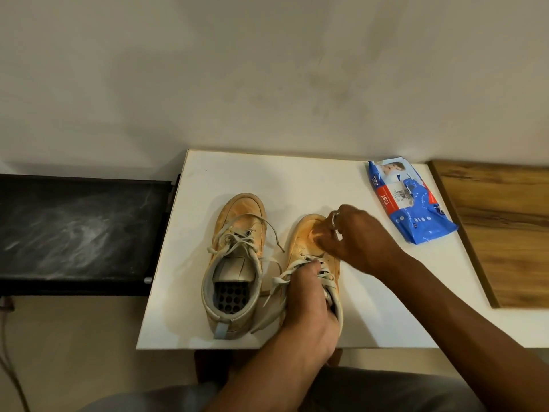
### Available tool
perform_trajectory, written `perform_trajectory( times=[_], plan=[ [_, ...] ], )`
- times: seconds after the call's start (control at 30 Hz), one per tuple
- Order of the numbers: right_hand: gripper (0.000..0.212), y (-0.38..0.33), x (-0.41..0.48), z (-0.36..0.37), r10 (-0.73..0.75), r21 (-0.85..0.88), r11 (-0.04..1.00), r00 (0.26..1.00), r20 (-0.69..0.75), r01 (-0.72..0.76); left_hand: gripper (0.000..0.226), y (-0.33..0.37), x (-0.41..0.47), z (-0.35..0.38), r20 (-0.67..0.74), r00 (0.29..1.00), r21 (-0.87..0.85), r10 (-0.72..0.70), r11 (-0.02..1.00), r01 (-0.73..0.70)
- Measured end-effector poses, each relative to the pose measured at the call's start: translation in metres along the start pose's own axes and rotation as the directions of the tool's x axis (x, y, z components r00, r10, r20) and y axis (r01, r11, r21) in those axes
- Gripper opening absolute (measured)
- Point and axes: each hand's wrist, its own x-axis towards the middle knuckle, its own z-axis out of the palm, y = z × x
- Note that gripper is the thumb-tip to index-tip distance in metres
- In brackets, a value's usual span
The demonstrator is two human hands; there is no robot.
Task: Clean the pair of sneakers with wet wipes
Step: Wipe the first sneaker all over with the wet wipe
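Tan lace-up sneakers (237, 221) sit side by side on the white counter (380, 310), toes to the wall, just right of a dusty black bench (77, 230). The left sneaker (234, 263) stands untouched, laces loose. The left grip (309, 310) clasps the right sneaker (300, 236) at its collar (laces under the fingers), and the right grip (356, 236) pinches a small crumpled wipe (315, 233) against the toe. A blue wipes packet (416, 209) lies beyond, near a wooden board (502, 233).
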Motion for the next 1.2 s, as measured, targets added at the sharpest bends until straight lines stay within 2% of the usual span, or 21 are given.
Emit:
perform_trajectory(
  times=[0.1,0.23,0.37,0.53,0.67,0.73,0.83,0.97,1.1,1.2],
  plan=[
    [0.037,-0.001,0.000,-0.003,0.012,-0.052,0.999,0.998,0.061,-0.008,0.027,-0.001,0.000,0.000,0.002,1.000,-0.007,0.002,1.000,-0.002],
    [0.033,0.000,0.002,-0.007,0.021,-0.074,0.997,0.998,-0.057,-0.025,0.027,-0.001,0.001,0.000,-0.010,1.000,-0.004,0.005,1.000,-0.005],
    [0.034,-0.002,-0.001,-0.004,0.006,-0.042,0.999,0.996,0.089,-0.003,0.024,0.001,-0.003,0.001,0.007,1.000,-0.012,-0.002,1.000,0.002],
    [0.032,0.002,0.000,-0.009,0.050,-0.056,0.997,0.999,-0.019,-0.051,0.021,0.002,-0.005,0.002,0.007,1.000,-0.005,-0.017,1.000,0.017],
    [0.034,-0.002,-0.003,-0.007,0.007,-0.010,1.000,0.991,0.131,-0.005,0.020,0.002,-0.005,0.002,0.008,1.000,0.007,-0.015,1.000,0.015],
    [0.036,0.001,0.000,-0.012,0.056,-0.067,0.996,0.994,0.093,-0.050,0.019,0.001,-0.005,0.002,0.006,1.000,0.003,-0.015,1.000,0.015],
    [0.034,0.001,0.001,-0.008,0.068,-0.062,0.996,0.997,0.022,-0.067,0.023,0.001,-0.005,0.002,-0.008,1.000,-0.006,-0.005,1.000,0.005],
    [0.033,-0.001,-0.002,-0.008,0.029,-0.032,0.999,0.987,0.155,-0.024,0.022,0.001,-0.005,0.001,-0.002,1.000,0.008,-0.007,1.000,0.007],
    [0.036,0.004,0.001,-0.017,0.039,-0.080,0.996,0.996,0.086,-0.032,0.024,-0.001,-0.003,0.001,-0.008,1.000,0.007,-0.011,1.000,0.011],
    [0.040,0.001,-0.003,-0.013,-0.002,-0.048,0.999,0.982,0.189,0.012,0.024,0.000,-0.003,0.001,-0.019,1.000,-0.004,-0.005,1.000,0.005]
  ],
)
